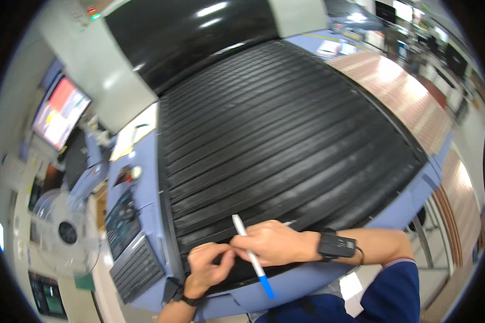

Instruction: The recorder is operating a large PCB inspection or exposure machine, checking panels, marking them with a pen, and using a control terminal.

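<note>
My right hand [275,243] is closed around a white marker pen [258,268] with a blue end. The pen slants, its blue end toward me over the blue front edge and its white end over the black ribbed bed [285,129]. My left hand [207,264] is closed too, its fingers curled into a pinch that meets the fingertips of my right hand. Whatever may sit between those fingertips is hidden or too small to name. Both hands are just above the near edge of the bed.
Left of the bed, a keyboard [137,269] and a dark screen [123,226] lie on the blue ledge. A clear-bladed fan [64,234] and a lit monitor [62,113] stand beyond. Copper-coloured patterned panels [393,91] lie at the right; a glossy black cover [194,32] rises behind.
</note>
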{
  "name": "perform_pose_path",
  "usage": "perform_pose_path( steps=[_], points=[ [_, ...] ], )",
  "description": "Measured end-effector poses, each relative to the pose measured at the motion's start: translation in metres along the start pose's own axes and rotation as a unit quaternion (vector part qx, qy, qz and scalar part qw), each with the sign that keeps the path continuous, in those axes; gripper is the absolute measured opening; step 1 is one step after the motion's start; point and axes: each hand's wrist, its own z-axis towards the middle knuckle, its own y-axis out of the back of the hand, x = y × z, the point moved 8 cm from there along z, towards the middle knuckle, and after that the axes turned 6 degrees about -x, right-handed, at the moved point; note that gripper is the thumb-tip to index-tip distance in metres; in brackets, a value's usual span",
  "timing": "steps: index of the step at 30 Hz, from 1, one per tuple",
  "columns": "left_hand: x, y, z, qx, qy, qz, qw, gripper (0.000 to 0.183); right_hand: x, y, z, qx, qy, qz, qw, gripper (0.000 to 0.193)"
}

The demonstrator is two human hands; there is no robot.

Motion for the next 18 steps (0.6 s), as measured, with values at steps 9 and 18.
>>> perform_pose_path(
  steps=[9,18],
  points=[
    [0.004,-0.002,-0.010,-0.022,0.030,0.006,0.999,0.004,-0.002,-0.004,-0.003,-0.006,-0.005,0.049,0.999,0.021],
    [0.007,-0.001,-0.010,-0.020,0.022,0.008,1.000,0.011,-0.005,-0.005,0.000,-0.006,-0.030,0.022,0.999,0.017]
  ],
)
